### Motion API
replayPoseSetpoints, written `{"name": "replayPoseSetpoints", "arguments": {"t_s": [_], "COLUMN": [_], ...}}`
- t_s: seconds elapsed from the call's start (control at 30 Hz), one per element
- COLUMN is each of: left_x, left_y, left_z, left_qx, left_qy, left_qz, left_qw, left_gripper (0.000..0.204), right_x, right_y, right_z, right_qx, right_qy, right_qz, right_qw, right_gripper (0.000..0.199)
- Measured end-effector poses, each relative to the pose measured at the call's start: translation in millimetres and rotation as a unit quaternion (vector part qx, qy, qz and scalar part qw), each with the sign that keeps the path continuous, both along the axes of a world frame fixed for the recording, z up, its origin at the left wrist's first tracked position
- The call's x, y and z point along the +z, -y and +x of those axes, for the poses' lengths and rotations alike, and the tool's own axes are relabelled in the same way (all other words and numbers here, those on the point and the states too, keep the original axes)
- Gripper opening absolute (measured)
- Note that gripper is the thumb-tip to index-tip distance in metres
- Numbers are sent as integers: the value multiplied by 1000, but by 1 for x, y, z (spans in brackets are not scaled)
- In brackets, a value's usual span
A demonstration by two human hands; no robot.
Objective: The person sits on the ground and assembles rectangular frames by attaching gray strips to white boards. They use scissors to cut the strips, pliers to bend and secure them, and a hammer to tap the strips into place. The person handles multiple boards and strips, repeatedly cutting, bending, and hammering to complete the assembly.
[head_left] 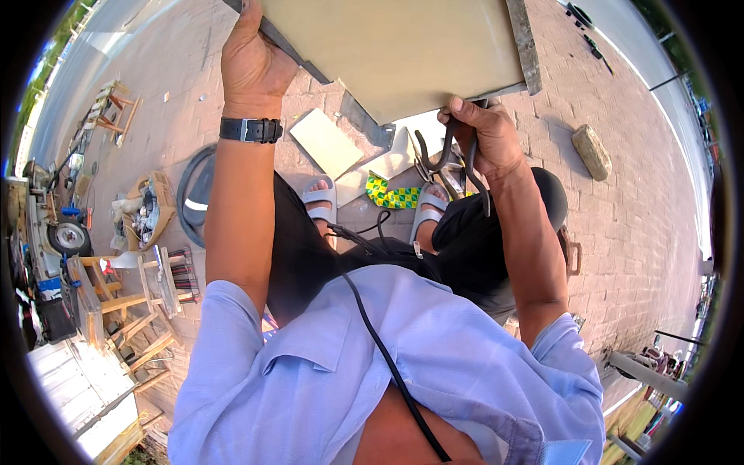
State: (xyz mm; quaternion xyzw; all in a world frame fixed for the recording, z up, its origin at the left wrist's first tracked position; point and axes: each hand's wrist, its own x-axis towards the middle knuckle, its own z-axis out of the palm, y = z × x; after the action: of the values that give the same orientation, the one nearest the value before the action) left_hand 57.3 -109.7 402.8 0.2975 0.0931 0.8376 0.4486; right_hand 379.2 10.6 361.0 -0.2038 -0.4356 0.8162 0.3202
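A broad beige metal sheet (395, 54) with grey folded edges is held up in front of me, cut off by the top of the picture. My left hand (256, 66) is closed on its left edge, and some of the fingers are hidden behind it. Just under the sheet's lower right edge, my right hand (484, 136) is wrapped round what look like tin snips (446, 155) with black curled handles. Their blades are out of sight. The right thumb lies close to the sheet's edge.
Between my sandalled feet lie a pale square offcut (327, 143), other scraps and a green-and-yellow chequered strip (391, 194). To the left are a black ring (194, 194), a cardboard box (159, 205) and wooden stools (116, 298). A stone block (591, 153) lies right on the brick paving.
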Motion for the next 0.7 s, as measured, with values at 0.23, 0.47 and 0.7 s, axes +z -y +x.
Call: {"name": "replayPoseSetpoints", "arguments": {"t_s": [0.23,0.47,0.7], "left_x": [33,53,105], "left_y": [3,27,45], "left_z": [52,40,-2], "left_qx": [28,-66,-139], "left_qy": [-102,-225,-484], "left_qz": [-35,-9,-124], "left_qw": [994,972,855], "left_gripper": [54,84,93], "right_x": [0,15,0], "right_y": [-17,-42,-88], "right_z": [13,33,81], "right_qx": [-48,-129,-135], "right_qy": [-11,-94,-53], "right_qz": [103,81,143], "right_qw": [993,984,979], "right_gripper": [26,30,40]}}
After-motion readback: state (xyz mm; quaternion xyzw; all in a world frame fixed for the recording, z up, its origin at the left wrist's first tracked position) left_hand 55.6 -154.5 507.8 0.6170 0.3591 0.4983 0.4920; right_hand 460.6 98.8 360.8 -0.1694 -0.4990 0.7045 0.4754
